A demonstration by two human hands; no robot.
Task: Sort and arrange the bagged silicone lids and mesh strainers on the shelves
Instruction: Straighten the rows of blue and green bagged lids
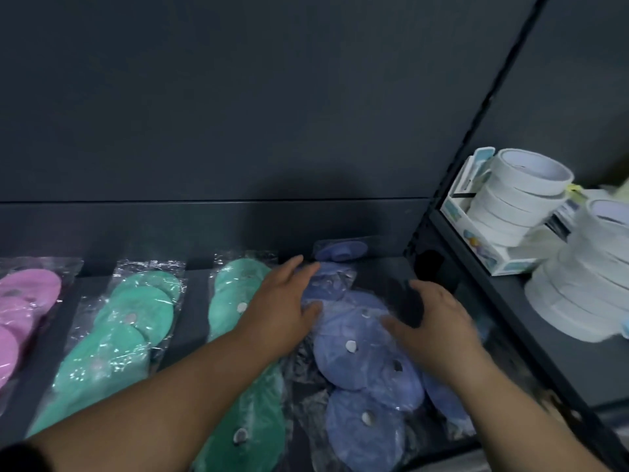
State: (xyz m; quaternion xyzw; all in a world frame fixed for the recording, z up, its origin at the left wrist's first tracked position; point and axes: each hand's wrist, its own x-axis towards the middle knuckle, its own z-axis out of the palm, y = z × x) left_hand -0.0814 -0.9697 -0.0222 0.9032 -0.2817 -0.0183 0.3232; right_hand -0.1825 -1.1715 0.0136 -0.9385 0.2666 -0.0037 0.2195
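Both hands were open, gripping nothing: I had left hand (282, 301) and right hand (439, 321) flat on the stacked blue lid bags (354, 362), right end of the shelf (194, 301). Slick plastic could've slid them onto the green lid bag (235, 294).

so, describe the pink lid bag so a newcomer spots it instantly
On the dark shelf, clear bags of round lids lie in a row. The pink bag is leftmost, cut by the frame edge. Its neighbours are green bags, then blue bags.
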